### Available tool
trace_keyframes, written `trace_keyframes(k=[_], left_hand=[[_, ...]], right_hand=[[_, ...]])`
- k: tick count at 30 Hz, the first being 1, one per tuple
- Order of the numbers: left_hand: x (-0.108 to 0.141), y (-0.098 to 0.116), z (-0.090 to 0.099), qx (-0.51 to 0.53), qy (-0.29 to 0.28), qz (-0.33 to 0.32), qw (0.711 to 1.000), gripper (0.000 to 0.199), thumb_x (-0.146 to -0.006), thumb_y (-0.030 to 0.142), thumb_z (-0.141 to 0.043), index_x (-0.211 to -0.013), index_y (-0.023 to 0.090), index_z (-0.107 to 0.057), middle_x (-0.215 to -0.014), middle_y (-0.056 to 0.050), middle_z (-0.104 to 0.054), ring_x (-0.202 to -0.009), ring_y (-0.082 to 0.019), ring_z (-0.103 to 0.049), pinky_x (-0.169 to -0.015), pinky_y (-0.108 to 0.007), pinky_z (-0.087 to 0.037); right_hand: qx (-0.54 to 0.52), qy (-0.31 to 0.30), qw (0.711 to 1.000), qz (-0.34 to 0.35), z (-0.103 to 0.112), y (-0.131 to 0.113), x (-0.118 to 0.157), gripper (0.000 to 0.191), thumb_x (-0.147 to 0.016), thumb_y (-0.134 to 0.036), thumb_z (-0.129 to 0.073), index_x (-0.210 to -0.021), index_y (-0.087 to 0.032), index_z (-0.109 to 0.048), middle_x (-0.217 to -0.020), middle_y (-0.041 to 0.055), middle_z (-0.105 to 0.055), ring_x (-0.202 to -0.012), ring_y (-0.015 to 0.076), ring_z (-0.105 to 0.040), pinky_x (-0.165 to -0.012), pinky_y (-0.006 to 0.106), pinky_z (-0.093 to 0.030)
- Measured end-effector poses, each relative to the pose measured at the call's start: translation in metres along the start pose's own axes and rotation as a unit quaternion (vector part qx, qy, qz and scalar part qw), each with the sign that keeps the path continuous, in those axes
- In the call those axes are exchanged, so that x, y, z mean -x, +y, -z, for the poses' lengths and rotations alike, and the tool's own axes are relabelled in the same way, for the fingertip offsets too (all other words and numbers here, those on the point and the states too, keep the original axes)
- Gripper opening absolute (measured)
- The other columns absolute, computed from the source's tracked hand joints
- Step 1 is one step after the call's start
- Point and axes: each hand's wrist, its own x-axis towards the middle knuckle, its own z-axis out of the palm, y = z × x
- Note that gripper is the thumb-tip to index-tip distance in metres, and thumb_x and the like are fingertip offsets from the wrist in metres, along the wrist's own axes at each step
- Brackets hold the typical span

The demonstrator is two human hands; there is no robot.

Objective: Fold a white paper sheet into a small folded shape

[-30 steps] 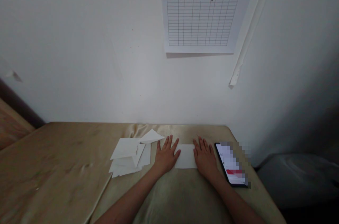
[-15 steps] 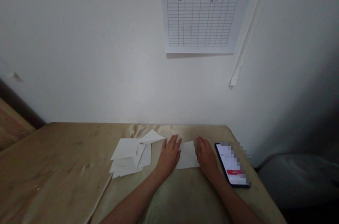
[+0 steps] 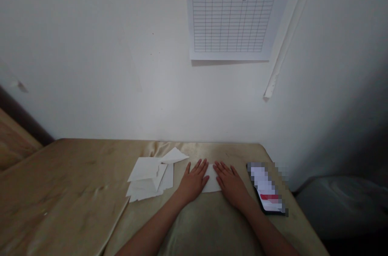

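A plain indoor room, with a desk-like corner. The counter (image 3: 75, 183), covered in shiny gold-brown cloth, stands along a white wall (image 3: 100, 66) marked with small dark specks. A printed sheet (image 3: 233, 22) with a ruled grid hangs there, beside a pale strip (image 3: 287, 38); a wood-toned panel (image 3: 15, 139) shows at far left. The right side is too dark to settle between home and small office.
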Motion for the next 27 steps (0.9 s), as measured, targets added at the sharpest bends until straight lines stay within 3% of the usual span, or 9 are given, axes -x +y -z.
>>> trace_keyframes(k=[3, 7, 9, 11, 14, 17, 19, 23, 27], left_hand=[[0.001, -0.005, 0.000, -0.003, -0.011, 0.009, 1.000, 0.056, -0.102, 0.039, -0.041, -0.155, 0.027, -0.028, -0.163, -0.007, -0.027, -0.151, -0.028, -0.026, -0.120, -0.062, -0.020], [-0.001, -0.006, -0.001, 0.014, 0.004, 0.013, 1.000, 0.053, -0.101, 0.033, -0.044, -0.152, 0.026, -0.034, -0.161, -0.011, -0.033, -0.150, -0.029, -0.028, -0.119, -0.063, -0.020], [-0.003, -0.006, -0.001, 0.035, 0.037, 0.018, 0.999, 0.051, -0.097, 0.029, -0.052, -0.146, 0.022, -0.042, -0.155, -0.014, -0.043, -0.145, -0.030, -0.035, -0.119, -0.059, -0.025], [-0.005, -0.005, 0.003, 0.068, 0.067, 0.001, 0.995, 0.045, -0.090, 0.025, -0.062, -0.133, 0.018, -0.053, -0.141, -0.015, -0.053, -0.134, -0.028, -0.047, -0.114, -0.048, -0.037], [-0.006, -0.004, 0.011, 0.102, 0.062, -0.061, 0.991, 0.021, -0.089, 0.018, -0.061, -0.110, 0.021, -0.064, -0.118, -0.009, -0.063, -0.114, -0.023, -0.057, -0.104, -0.039, -0.045], [-0.004, -0.004, 0.020, 0.117, 0.050, -0.087, 0.988, 0.012, -0.089, 0.020, -0.062, -0.100, 0.022, -0.066, -0.111, -0.007, -0.064, -0.110, -0.023, -0.058, -0.105, -0.041, -0.043], [-0.001, -0.004, 0.026, 0.131, 0.025, -0.089, 0.987, 0.021, -0.083, 0.029, -0.072, -0.103, 0.022, -0.066, -0.117, -0.008, -0.063, -0.114, -0.026, -0.057, -0.106, -0.044, -0.042], [0.004, -0.005, 0.036, 0.155, -0.025, -0.073, 0.985, 0.053, -0.065, 0.047, -0.088, -0.108, 0.023, -0.067, -0.129, -0.010, -0.059, -0.124, -0.032, -0.053, -0.114, -0.057, -0.031], [0.006, -0.006, 0.042, 0.169, -0.054, -0.076, 0.981, 0.044, -0.067, 0.041, -0.087, -0.104, 0.025, -0.069, -0.134, -0.010, -0.058, -0.130, -0.031, -0.050, -0.117, -0.062, -0.022]], right_hand=[[0.024, 0.012, 0.999, -0.039, -0.002, 0.006, 0.002, 0.051, -0.101, -0.027, -0.032, -0.151, -0.023, -0.039, -0.159, 0.0069, -0.034, -0.149, 0.0248, -0.030, -0.121, 0.053, -0.024], [0.010, 0.033, 0.997, -0.067, -0.005, 0.016, 0.003, 0.051, -0.099, -0.029, -0.036, -0.149, -0.019, -0.043, -0.158, 0.0106, -0.036, -0.148, 0.0250, -0.032, -0.121, 0.048, -0.026], [-0.009, 0.039, 0.998, -0.056, -0.004, 0.020, 0.002, 0.050, -0.098, -0.027, -0.039, -0.147, -0.020, -0.045, -0.157, 0.0099, -0.039, -0.147, 0.0248, -0.033, -0.121, 0.048, -0.026], [-0.032, 0.053, 0.997, -0.054, -0.002, 0.021, 0.001, 0.051, -0.094, -0.022, -0.044, -0.145, -0.020, -0.048, -0.155, 0.0105, -0.043, -0.145, 0.0248, -0.036, -0.120, 0.047, -0.028], [-0.073, 0.077, 0.993, -0.044, 0.004, 0.019, -0.001, 0.048, -0.088, -0.015, -0.049, -0.136, -0.018, -0.057, -0.146, 0.0125, -0.053, -0.138, 0.0243, -0.045, -0.117, 0.044, -0.034], [-0.114, 0.072, 0.991, -0.019, 0.010, 0.018, -0.002, 0.037, -0.086, -0.011, -0.050, -0.116, -0.020, -0.070, -0.130, 0.0106, -0.065, -0.127, 0.0230, -0.055, -0.113, 0.043, -0.038], [-0.135, 0.062, 0.989, -0.006, 0.013, 0.018, -0.002, 0.032, -0.085, -0.011, -0.051, -0.106, -0.022, -0.073, -0.124, 0.0089, -0.068, -0.122, 0.0222, -0.058, -0.111, 0.043, -0.039], [-0.155, 0.055, 0.986, 0.000, 0.019, 0.020, -0.001, 0.027, -0.087, -0.015, -0.053, -0.101, -0.022, -0.075, -0.120, 0.0081, -0.069, -0.119, 0.0217, -0.059, -0.108, 0.041, -0.041], [-0.153, 0.051, 0.987, 0.006, 0.029, 0.017, 0.002, 0.022, -0.089, -0.024, -0.056, -0.100, -0.024, -0.075, -0.121, 0.0071, -0.069, -0.120, 0.0225, -0.058, -0.108, 0.041, -0.040]])
